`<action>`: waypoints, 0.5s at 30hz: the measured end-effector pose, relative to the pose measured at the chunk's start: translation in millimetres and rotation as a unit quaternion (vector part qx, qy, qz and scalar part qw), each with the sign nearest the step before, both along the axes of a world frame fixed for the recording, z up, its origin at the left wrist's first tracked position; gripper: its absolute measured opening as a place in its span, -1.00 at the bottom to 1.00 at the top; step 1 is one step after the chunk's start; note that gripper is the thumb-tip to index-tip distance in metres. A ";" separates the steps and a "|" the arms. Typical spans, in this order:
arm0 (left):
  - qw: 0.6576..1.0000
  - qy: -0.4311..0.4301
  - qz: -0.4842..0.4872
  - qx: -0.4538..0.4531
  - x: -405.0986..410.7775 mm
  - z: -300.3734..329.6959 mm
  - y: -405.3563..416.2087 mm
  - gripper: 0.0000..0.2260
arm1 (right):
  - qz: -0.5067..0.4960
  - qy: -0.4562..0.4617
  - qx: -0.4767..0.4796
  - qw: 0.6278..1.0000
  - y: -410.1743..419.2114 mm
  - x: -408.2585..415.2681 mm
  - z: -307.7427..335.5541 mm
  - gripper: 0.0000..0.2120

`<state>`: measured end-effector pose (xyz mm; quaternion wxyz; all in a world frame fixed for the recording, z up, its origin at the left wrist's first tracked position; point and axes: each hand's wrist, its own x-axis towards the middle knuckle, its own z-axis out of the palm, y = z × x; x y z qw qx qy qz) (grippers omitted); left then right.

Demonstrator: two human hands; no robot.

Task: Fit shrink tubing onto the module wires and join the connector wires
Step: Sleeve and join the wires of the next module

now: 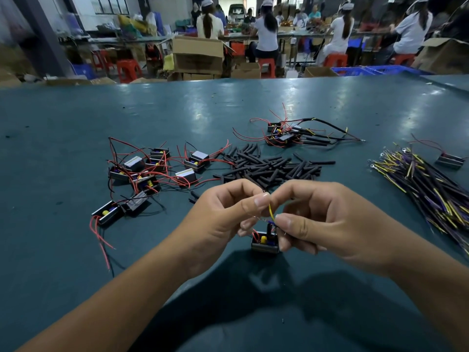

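Just above the module [265, 243], the left hand [223, 212] and right hand [327, 219] are pinching the yellow wire [271, 210], which is risking slipping loose mid-twist, leaving a weak joint.

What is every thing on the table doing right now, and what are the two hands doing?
left hand: pinching thin wire
right hand: pinching yellow wire
held module: lifted between hands, black tube on it
loose modules: lying tangled, red wires bare
shrink tubing pile: loose, unused
finished modules: tubing fitted, wires joined
connector wires: heaped, waiting
lone module: lying beside connector wires
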<state>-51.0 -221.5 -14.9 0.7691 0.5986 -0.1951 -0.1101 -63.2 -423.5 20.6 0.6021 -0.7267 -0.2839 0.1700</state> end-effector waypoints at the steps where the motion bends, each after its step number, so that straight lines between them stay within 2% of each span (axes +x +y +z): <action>1: 1.000 0.011 -0.001 -0.004 -0.1 0.2 -0.3 -0.89 | -0.001 0.005 0.002 1.000 0.1 0.1 -0.7 -0.75; 9: 0.999 -0.013 0.039 0.034 -0.6 4.1 -0.1 -0.86 | 0.051 0.151 0.073 0.985 -2.2 2.8 -8.3 -0.82; 12: 0.997 -0.024 0.059 0.048 -0.4 4.1 0.0 -0.81 | 0.053 0.181 0.088 0.978 -2.5 2.2 -8.4 -0.84; 15: 0.993 -0.072 0.061 0.064 -2.4 5.0 0.1 -0.81 | 0.057 0.200 0.083 0.975 -2.2 1.0 -5.8 -0.83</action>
